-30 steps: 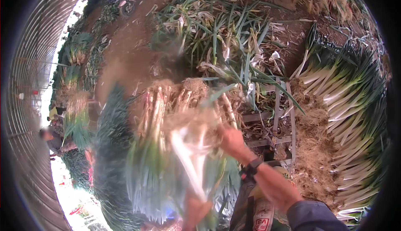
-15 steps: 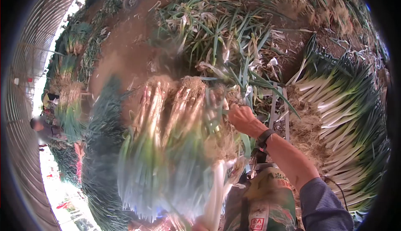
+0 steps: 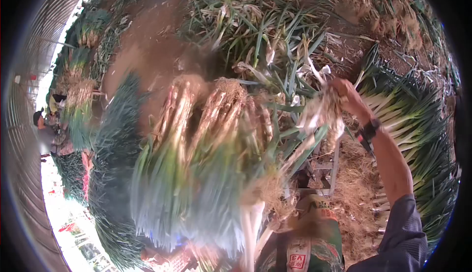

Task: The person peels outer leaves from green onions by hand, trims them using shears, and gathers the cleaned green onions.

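Observation:
My right hand (image 3: 345,97) is closed around a blurred clump of stripped outer leaves (image 3: 322,114), pale and dry-looking with some green strands. It is raised over the right side of the work spot, next to the leaf heap. A few white-stemmed green onions (image 3: 252,223) stand near the bottom edge with their shaggy roots (image 3: 260,191) uppermost. Only a sliver of my left hand (image 3: 240,266) shows at the lower edge, gripping these stems; most of it is out of frame. Unpeeled bunches of green onions (image 3: 216,124) lie beside them, roots pointing away from me.
Cleaned green onions (image 3: 393,124) are stacked on the right, beside loose roots (image 3: 354,193). Ahead is a heap of discarded leaves (image 3: 265,31). More dark green onions (image 3: 115,173) lie left. A printed green sack or apron (image 3: 314,232) covers my lap. Another person (image 3: 44,129) is far left.
My right hand has moved right and away from me, from beside the onion bunches to near the leaf heap, carrying stripped leaves. The white stems have stayed near the bottom edge.

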Tool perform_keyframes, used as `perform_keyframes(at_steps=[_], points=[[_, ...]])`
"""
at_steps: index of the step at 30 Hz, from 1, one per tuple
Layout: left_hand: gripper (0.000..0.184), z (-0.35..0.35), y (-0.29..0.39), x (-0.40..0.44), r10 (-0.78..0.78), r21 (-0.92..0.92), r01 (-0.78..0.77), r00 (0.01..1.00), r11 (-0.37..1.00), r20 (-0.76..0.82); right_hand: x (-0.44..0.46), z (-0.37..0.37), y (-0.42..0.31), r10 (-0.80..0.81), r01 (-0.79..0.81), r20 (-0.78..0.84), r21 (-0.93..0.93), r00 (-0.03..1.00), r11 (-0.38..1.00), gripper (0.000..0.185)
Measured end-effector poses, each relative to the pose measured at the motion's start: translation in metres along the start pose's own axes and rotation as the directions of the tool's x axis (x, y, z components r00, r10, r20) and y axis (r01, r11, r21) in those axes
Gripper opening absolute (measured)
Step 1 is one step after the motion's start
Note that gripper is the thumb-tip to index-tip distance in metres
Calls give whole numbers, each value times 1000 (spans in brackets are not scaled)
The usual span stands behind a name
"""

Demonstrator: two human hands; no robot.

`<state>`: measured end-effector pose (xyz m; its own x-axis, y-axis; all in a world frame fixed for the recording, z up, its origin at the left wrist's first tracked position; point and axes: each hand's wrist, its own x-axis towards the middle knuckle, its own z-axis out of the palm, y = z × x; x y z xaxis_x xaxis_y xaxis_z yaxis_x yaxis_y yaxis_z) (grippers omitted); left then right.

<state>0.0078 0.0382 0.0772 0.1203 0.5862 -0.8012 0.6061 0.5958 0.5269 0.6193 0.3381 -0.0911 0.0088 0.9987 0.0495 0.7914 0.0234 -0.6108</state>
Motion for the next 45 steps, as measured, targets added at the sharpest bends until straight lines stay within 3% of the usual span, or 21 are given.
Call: perform_keyframes(at_steps=[1,2,4,6,7,8,9,14,19,25,28,29,30,31,33,37,39,42,43,44,45], points=[[58,0,-5,-4,-7,-5,7,1000,1000,1,-8,2,-15,32,-46,156,85,987,995,29],[57,-1,-10,-5,-18,-10,18,1000,1000,5,-24,14,-20,61,-132,185,400,981,907,32],[65,-4,-11,-2,-64,6,64,998,998,23,-61,41,-49,140,-305,280,723,950,620,32],[75,-4,-14,4,-80,-85,84,996,993,48,-77,70,-83,-95,-30,213,520,973,854,29],[80,-4,-19,5,-74,-181,85,995,980,64,-81,89,-89,-399,373,205,154,894,915,32],[85,-4,-24,6,-66,-276,87,994,957,82,-86,95,-104,-460,444,183,121,869,888,41],[88,-5,-26,5,-80,-245,101,992,964,93,-89,101,-119,-520,512,166,87,838,854,52],[92,-10,-21,7,-37,-22,41,986,999,165,-94,114,-166,-413,358,366,211,834,910,71],[90,-4,-6,36,-61,-47,71,982,996,176,-80,141,-178,-423,318,465,288,778,903,74],[87,-3,-6,42,-92,-81,107,981,991,170,-83,193,-172,-594,469,277,404,756,785,54],[85,-4,-8,43,-105,-96,122,980,988,168,-60,203,-147,-247,227,417,97,875,969,35],[85,-4,-8,44,-106,-102,125,980,987,171,-48,189,-134,-148,126,120,173,982,977,25],[84,-3,-8,44,-110,-105,130,979,986,174,-41,211,-91,-28,33,-27,209,999,977,22],[84,-3,-8,45,-111,-109,131,978,985,176,-25,190,-72,119,-81,-118,288,986,954,21],[83,-5,-9,46,-117,-118,139,978,983,174,3,124,-61,352,-277,-124,402,928,873,18],[81,-8,-9,45,-135,-148,161,976,976,172,2,75,-22,454,-439,-11,237,891,867,19],[80,-13,-7,43,-151,-165,178,974,970,168,-13,55,-29,285,-283,102,-28,953,959,18],[78,-20,-4,36,-185,-196,213,971,957,154,-50,49,-77,-67,74,232,-23,970,997,20],[78,-24,3,37,-198,-205,227,969,952,150,-58,42,-106,-100,89,340,49,935,995,26],[77,-27,7,37,-212,-223,240,967,945,143,-73,58,-107,-227,218,371,65,901,974,30],[77,-30,11,36,-224,-237,250,965,939,134,-88,77,-112,-383,381,293,67,876,922,31]])
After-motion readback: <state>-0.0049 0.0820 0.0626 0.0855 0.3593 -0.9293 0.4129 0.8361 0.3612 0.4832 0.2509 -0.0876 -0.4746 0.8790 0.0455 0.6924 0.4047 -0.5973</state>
